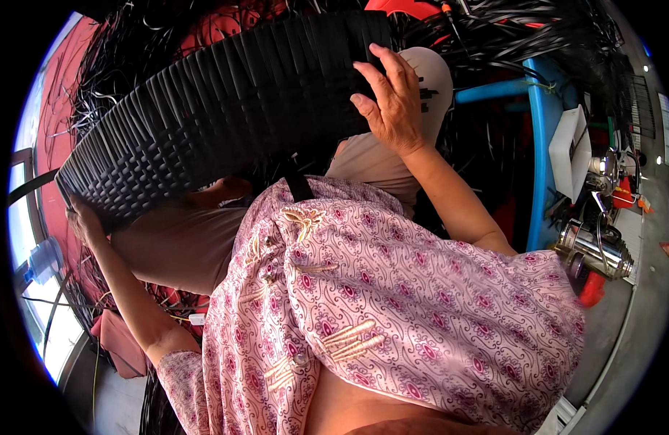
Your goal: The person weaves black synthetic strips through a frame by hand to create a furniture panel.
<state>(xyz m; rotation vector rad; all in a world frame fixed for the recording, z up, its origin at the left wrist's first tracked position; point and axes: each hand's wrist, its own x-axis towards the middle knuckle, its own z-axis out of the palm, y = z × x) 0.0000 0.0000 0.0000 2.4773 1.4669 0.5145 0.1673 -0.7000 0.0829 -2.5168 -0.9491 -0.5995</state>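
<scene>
A long black piece of wickerwork [225, 109], woven from flat strips, lies tilted across my lap, its left end lower than its right. At its lower left corner my left hand [86, 220] grips the edge, with some fingers hidden by the weave. My right hand [394, 105] is at the right end, over my knee. Its fingers are spread and slightly bent at the panel's edge; whether the fingertips touch it I cannot tell. A black strip [35, 185] runs out from the left end of the weave.
Loose black strips [486, 43] lie heaped at the back, over a red surface [59, 109] at left. To the right stands a blue stool or frame [542, 145] with a white box [571, 154] beside it. Near my right elbow is a shiny metal flask [595, 248].
</scene>
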